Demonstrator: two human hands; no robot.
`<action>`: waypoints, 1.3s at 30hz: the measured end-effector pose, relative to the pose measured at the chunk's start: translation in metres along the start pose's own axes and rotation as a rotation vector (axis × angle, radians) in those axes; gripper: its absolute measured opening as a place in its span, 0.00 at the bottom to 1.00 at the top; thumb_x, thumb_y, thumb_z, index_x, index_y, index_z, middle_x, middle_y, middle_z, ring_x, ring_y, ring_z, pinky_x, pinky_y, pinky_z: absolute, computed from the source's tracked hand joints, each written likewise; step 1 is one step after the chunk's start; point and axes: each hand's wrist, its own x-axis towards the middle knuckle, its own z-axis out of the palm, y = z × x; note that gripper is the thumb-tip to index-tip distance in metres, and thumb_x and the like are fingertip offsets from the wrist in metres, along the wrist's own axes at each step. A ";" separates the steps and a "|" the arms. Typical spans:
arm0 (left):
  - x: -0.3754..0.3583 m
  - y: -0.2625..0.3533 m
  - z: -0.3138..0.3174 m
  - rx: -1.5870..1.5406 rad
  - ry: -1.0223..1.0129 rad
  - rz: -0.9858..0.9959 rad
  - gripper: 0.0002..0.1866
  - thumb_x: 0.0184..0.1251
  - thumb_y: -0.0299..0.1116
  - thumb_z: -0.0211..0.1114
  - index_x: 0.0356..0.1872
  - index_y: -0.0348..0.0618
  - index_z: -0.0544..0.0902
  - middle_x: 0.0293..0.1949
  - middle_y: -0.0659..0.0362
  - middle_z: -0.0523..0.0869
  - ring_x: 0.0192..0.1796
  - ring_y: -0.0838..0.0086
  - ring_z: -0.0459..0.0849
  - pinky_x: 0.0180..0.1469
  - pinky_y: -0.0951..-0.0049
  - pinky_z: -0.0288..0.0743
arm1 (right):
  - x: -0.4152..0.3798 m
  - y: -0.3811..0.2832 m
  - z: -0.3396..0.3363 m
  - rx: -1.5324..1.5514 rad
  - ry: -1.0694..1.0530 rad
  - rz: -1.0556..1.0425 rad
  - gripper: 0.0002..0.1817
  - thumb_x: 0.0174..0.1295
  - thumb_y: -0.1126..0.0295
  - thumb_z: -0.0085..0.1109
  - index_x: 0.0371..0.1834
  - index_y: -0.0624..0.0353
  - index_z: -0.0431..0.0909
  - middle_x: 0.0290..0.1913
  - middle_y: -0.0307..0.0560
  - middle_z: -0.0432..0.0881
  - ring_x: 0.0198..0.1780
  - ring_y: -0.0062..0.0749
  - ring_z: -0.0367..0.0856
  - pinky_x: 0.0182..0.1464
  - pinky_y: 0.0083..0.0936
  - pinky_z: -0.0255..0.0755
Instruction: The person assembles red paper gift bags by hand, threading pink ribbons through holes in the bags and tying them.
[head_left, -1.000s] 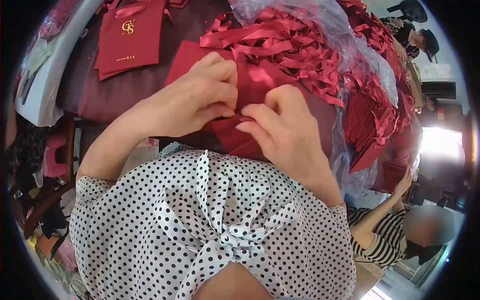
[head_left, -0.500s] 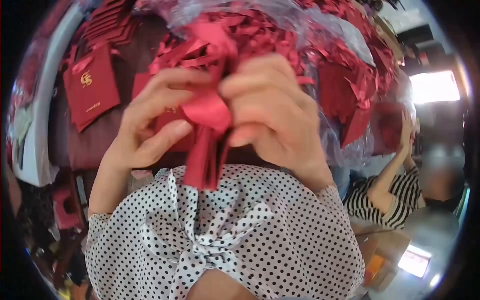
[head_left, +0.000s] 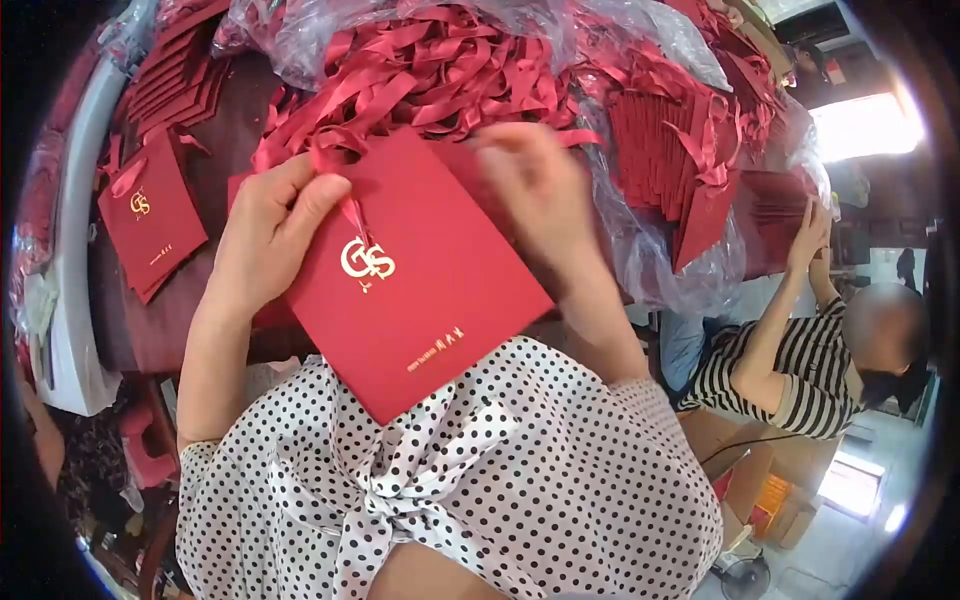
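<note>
A red paper bag (head_left: 430,270) with gold print and a ribbon at its top is held flat and tilted before the body. My left hand (head_left: 280,225) pinches its upper left corner and the ribbon. My right hand (head_left: 530,185) is smeared by motion just beyond the bag's right edge, apart from it; its fingers cannot be made out clearly. Behind the bag lies a heap of loose red ribbons (head_left: 440,75). More red bags with ribbons (head_left: 155,215) lie at the left.
Upright red bags (head_left: 655,150) stand packed in clear plastic (head_left: 670,280) at the right. Stacked bags (head_left: 180,75) fill the back left, beside a pale rail (head_left: 65,230). A co-worker in a striped top (head_left: 790,365) reaches onto the table's right end.
The bag, edge-on between both hands before, now shows its printed face. My right hand has let go and moved off to the right; my left hand keeps hold at the top.
</note>
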 end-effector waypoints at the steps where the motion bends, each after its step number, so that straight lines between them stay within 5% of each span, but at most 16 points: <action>1: -0.003 -0.005 0.003 -0.024 0.018 -0.029 0.16 0.71 0.39 0.60 0.33 0.33 0.76 0.22 0.63 0.70 0.31 0.83 0.67 0.33 0.77 0.65 | 0.000 -0.003 -0.022 -0.527 0.170 -0.074 0.13 0.63 0.66 0.62 0.48 0.60 0.77 0.43 0.45 0.82 0.42 0.27 0.82 0.45 0.25 0.75; 3: -0.006 -0.015 -0.006 0.190 0.027 -0.196 0.19 0.73 0.42 0.56 0.31 0.33 0.76 0.21 0.63 0.69 0.30 0.83 0.66 0.33 0.76 0.65 | -0.022 -0.028 -0.044 -1.027 0.539 -0.281 0.09 0.63 0.67 0.62 0.42 0.60 0.80 0.35 0.46 0.83 0.33 0.28 0.82 0.37 0.25 0.75; 4: -0.004 -0.019 -0.006 0.079 0.065 -0.193 0.22 0.76 0.44 0.52 0.31 0.32 0.77 0.20 0.63 0.69 0.30 0.84 0.66 0.33 0.77 0.65 | -0.029 -0.030 -0.073 -1.127 0.640 -0.287 0.11 0.63 0.69 0.62 0.46 0.61 0.80 0.34 0.43 0.83 0.31 0.19 0.78 0.35 0.19 0.73; 6: -0.002 -0.027 -0.008 -0.005 0.061 -0.179 0.24 0.77 0.45 0.49 0.34 0.32 0.79 0.21 0.65 0.70 0.30 0.85 0.66 0.33 0.78 0.64 | -0.040 -0.043 -0.108 -1.268 0.734 -0.209 0.12 0.60 0.68 0.64 0.42 0.64 0.80 0.39 0.52 0.82 0.33 0.40 0.82 0.36 0.32 0.76; 9: 0.000 -0.020 0.002 -0.345 -0.130 -0.173 0.14 0.69 0.35 0.61 0.48 0.35 0.79 0.26 0.72 0.69 0.30 0.86 0.66 0.33 0.83 0.62 | -0.045 -0.029 -0.153 -1.616 0.581 -0.202 0.13 0.59 0.66 0.64 0.41 0.65 0.78 0.42 0.58 0.82 0.36 0.50 0.81 0.41 0.40 0.75; 10: 0.001 -0.017 -0.001 -0.184 -0.193 -0.069 0.19 0.61 0.29 0.68 0.53 0.36 0.78 0.27 0.73 0.67 0.30 0.89 0.65 0.33 0.85 0.61 | -0.043 -0.028 -0.155 -1.725 0.495 -0.131 0.14 0.59 0.66 0.64 0.41 0.65 0.78 0.43 0.59 0.81 0.38 0.54 0.81 0.43 0.42 0.75; 11: 0.002 -0.016 -0.004 -0.183 -0.186 -0.070 0.19 0.61 0.29 0.68 0.53 0.36 0.78 0.27 0.73 0.67 0.30 0.89 0.65 0.33 0.85 0.61 | -0.042 -0.026 -0.154 -1.795 0.501 -0.142 0.11 0.62 0.67 0.61 0.40 0.65 0.77 0.39 0.55 0.83 0.35 0.44 0.83 0.39 0.35 0.76; 12: 0.002 -0.015 -0.007 -0.218 -0.225 -0.186 0.22 0.58 0.31 0.69 0.54 0.37 0.78 0.30 0.72 0.71 0.34 0.88 0.68 0.38 0.85 0.63 | -0.040 -0.028 -0.147 -1.794 0.492 -0.148 0.11 0.62 0.67 0.61 0.40 0.65 0.77 0.39 0.55 0.83 0.35 0.44 0.83 0.39 0.35 0.76; 15: -0.001 -0.023 -0.018 -0.278 -0.168 -0.324 0.24 0.55 0.32 0.71 0.54 0.38 0.79 0.33 0.72 0.74 0.38 0.87 0.70 0.42 0.84 0.65 | -0.033 -0.053 -0.104 -0.693 0.635 -0.089 0.08 0.68 0.70 0.52 0.41 0.64 0.76 0.28 0.42 0.83 0.23 0.17 0.74 0.25 0.18 0.66; 18: -0.001 -0.032 -0.027 -0.209 -0.100 -0.318 0.21 0.58 0.28 0.68 0.54 0.36 0.79 0.33 0.71 0.74 0.38 0.87 0.70 0.42 0.84 0.65 | -0.030 -0.061 -0.095 -0.307 0.534 -0.044 0.07 0.69 0.71 0.52 0.45 0.61 0.75 0.26 0.40 0.81 0.17 0.11 0.62 0.18 0.14 0.53; 21: -0.002 -0.045 -0.024 -0.080 -0.130 -0.277 0.16 0.60 0.25 0.66 0.50 0.36 0.79 0.32 0.71 0.73 0.38 0.87 0.70 0.41 0.84 0.65 | -0.020 -0.044 -0.093 -0.016 0.475 0.092 0.11 0.69 0.68 0.54 0.50 0.60 0.73 0.23 0.36 0.76 0.18 0.15 0.67 0.20 0.15 0.59; 25: -0.006 -0.045 -0.022 -0.109 -0.186 -0.263 0.09 0.61 0.24 0.65 0.40 0.36 0.75 0.33 0.67 0.75 0.38 0.85 0.71 0.43 0.83 0.67 | -0.024 -0.009 -0.104 -0.346 0.388 0.249 0.17 0.65 0.66 0.59 0.53 0.63 0.72 0.29 0.41 0.78 0.22 0.22 0.76 0.25 0.17 0.68; 27: -0.007 -0.051 -0.025 0.013 -0.198 -0.236 0.10 0.60 0.23 0.65 0.41 0.36 0.75 0.33 0.67 0.75 0.39 0.84 0.71 0.44 0.83 0.67 | -0.033 0.000 -0.112 -1.180 0.454 -0.164 0.22 0.61 0.68 0.63 0.55 0.67 0.70 0.33 0.46 0.79 0.24 0.27 0.78 0.28 0.18 0.70; 28: -0.006 -0.051 -0.026 -0.006 -0.200 -0.235 0.11 0.59 0.23 0.66 0.41 0.36 0.75 0.35 0.65 0.75 0.41 0.83 0.71 0.47 0.82 0.66 | -0.035 -0.016 -0.095 -1.264 0.509 -0.183 0.20 0.57 0.72 0.65 0.51 0.67 0.73 0.36 0.49 0.80 0.28 0.29 0.79 0.32 0.20 0.71; 35: 0.006 -0.043 -0.027 0.012 -0.227 -0.164 0.20 0.56 0.21 0.64 0.53 0.37 0.76 0.30 0.67 0.62 0.36 0.81 0.63 0.42 0.82 0.60 | -0.042 -0.037 -0.100 -1.170 -0.258 -0.106 0.08 0.54 0.81 0.64 0.37 0.62 0.79 0.37 0.45 0.79 0.38 0.33 0.78 0.41 0.25 0.72; 39: 0.014 -0.060 -0.033 -0.040 -0.229 -0.141 0.19 0.57 0.23 0.64 0.51 0.37 0.78 0.31 0.69 0.66 0.36 0.83 0.66 0.43 0.84 0.62 | -0.048 -0.042 -0.098 -1.119 -0.268 0.061 0.09 0.52 0.81 0.64 0.37 0.62 0.79 0.39 0.46 0.79 0.41 0.35 0.78 0.44 0.25 0.71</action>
